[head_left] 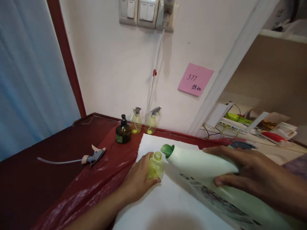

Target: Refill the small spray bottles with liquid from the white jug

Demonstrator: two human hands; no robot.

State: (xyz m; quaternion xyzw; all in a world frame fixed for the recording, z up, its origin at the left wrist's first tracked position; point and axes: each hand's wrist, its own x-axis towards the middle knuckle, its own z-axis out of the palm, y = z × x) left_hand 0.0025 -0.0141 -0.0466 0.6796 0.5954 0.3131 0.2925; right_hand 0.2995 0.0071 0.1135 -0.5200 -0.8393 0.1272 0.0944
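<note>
Now, over the white paper, the left hand has fingers curled round the topless small bottle, the right hand clasps the tilted large bottle, no stream visible, and the spray head, left of the paper, isn't yet fitted.

head-worn view | looks forward and down | tabletop near | wall beyond

Fingers of the left hand hold one open yellow-green bottle, those of the right hand one pale green jug. Beyond the fingers stand two spray bottles and one pump bottle; left of the fingers, one loose trigger sprayer.
</note>
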